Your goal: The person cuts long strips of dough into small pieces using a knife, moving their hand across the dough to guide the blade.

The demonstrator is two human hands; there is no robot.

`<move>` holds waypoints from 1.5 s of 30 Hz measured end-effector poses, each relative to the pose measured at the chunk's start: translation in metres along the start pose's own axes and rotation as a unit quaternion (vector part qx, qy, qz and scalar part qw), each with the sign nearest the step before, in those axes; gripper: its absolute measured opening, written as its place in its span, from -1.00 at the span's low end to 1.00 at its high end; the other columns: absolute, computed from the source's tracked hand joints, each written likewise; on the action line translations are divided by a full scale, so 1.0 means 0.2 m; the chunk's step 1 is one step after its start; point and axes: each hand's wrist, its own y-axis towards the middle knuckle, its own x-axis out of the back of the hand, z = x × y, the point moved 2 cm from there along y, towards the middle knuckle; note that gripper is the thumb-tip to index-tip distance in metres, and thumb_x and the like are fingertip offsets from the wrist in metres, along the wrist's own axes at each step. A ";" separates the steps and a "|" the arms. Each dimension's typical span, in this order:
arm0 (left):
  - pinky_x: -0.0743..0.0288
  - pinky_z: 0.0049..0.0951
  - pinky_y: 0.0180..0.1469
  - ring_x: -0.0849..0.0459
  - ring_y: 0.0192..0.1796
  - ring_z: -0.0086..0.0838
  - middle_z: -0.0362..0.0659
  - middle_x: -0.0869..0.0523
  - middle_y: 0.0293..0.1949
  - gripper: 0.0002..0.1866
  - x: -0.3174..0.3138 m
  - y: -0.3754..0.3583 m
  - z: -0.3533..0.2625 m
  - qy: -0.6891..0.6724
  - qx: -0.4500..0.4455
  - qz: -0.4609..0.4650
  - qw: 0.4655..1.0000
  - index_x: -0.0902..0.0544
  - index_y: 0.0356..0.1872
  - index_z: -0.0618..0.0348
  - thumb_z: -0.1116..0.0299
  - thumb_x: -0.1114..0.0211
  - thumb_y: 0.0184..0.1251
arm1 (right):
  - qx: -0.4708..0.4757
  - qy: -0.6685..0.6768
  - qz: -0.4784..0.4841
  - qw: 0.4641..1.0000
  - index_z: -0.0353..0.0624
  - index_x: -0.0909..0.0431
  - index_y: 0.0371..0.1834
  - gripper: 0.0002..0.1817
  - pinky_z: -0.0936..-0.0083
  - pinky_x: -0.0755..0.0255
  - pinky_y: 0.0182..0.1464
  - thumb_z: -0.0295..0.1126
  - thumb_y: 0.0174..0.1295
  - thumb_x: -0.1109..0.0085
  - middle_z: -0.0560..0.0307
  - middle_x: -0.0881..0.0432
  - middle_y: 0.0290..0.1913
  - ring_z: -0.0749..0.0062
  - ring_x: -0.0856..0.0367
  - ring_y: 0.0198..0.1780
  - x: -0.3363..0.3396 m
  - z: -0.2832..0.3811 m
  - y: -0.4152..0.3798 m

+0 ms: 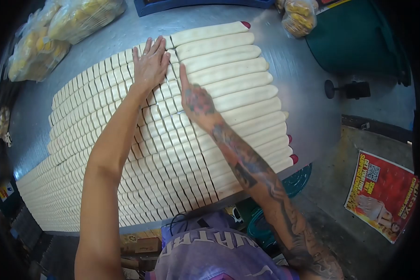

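Long pale dough rolls [238, 95] lie side by side across a metal table, some with a red filling showing at the right ends. Left of a long cut line, they are sliced into rows of short dough pieces [102, 100]. My left hand [150, 67] lies flat on the sliced pieces near the far edge, fingers spread. Just right of it, my right hand [198, 100] rests over the cut line, with its index finger stretched forward and the other fingers curled. Whatever it grips is hidden beneath the hand.
Plastic bags of yellow items [81, 21] sit at the far left, and a smaller bag [299, 18] is at the far right. A blue tray [200, 5] stands at the back. Beyond the table's right side are a dark green bin [354, 39] and a red poster [382, 193].
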 end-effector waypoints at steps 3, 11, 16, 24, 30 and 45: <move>0.21 0.50 0.74 -0.20 0.82 -0.02 -0.11 -0.40 0.75 -0.37 0.12 -0.16 -0.15 -0.045 0.031 -0.003 0.999 -0.39 0.73 0.09 0.07 -0.01 0.80 | -0.019 0.026 0.102 0.994 -0.53 0.12 0.82 -0.07 0.06 -0.70 -0.04 -0.54 0.41 -0.05 -0.29 -0.77 -0.21 -0.13 -0.78 -0.18 0.00 0.00 -0.21; 0.17 0.33 0.79 -0.20 0.82 -0.15 -0.15 -0.34 0.78 -0.36 0.10 -0.58 -0.43 0.025 -0.024 0.051 0.998 -0.34 0.75 0.10 0.06 0.04 0.83 | -0.029 0.028 0.045 0.998 -0.37 0.11 0.87 -0.01 0.20 -0.69 -0.12 -0.60 0.35 -0.07 -0.11 -0.72 -0.29 0.03 -0.73 -0.21 0.02 0.03 -0.57; 0.20 0.43 0.76 -0.17 0.82 0.00 -0.10 -0.32 0.79 -0.35 0.19 -0.70 -0.52 -0.006 0.007 0.033 0.999 -0.28 0.77 0.11 0.09 0.01 0.83 | -0.035 0.036 0.061 0.997 -0.37 0.20 0.88 0.00 0.25 -0.66 -0.17 -0.61 0.39 -0.05 -0.11 -0.65 -0.35 0.16 -0.70 -0.32 0.00 0.03 -0.98; 0.18 0.32 0.79 -0.08 0.86 -0.13 -0.14 -0.24 0.82 -0.32 0.17 -1.11 -0.79 0.029 -0.018 0.056 0.998 -0.21 0.81 0.12 0.08 0.05 0.83 | -0.036 0.075 0.032 0.996 -0.28 0.20 0.90 -0.01 0.08 -0.68 -0.11 -0.58 0.42 -0.02 -0.22 -0.69 -0.31 -0.04 -0.73 -0.29 -0.08 0.00 -1.32; 0.21 0.46 0.75 -0.07 0.86 -0.02 -0.06 -0.24 0.81 -0.32 0.23 -1.28 -0.89 -0.012 0.018 0.045 0.999 -0.22 0.81 0.11 0.10 0.03 0.83 | -0.061 0.051 0.063 0.995 -0.28 0.20 0.90 -0.02 0.03 -0.68 -0.09 -0.57 0.42 -0.01 -0.29 -0.73 -0.28 -0.16 -0.76 -0.26 -0.04 0.05 -1.62; 0.19 0.39 0.76 -0.16 0.84 -0.10 -0.02 -0.30 0.79 -0.31 0.29 -2.06 -1.37 -0.033 0.012 0.140 0.989 -0.29 0.77 0.17 0.09 -0.04 0.78 | -0.037 0.008 -0.024 0.999 -0.23 0.10 0.90 0.00 0.18 -0.76 -0.28 -0.45 0.39 -0.10 -0.21 -0.76 -0.33 0.03 -0.85 -0.32 -0.18 0.03 -2.27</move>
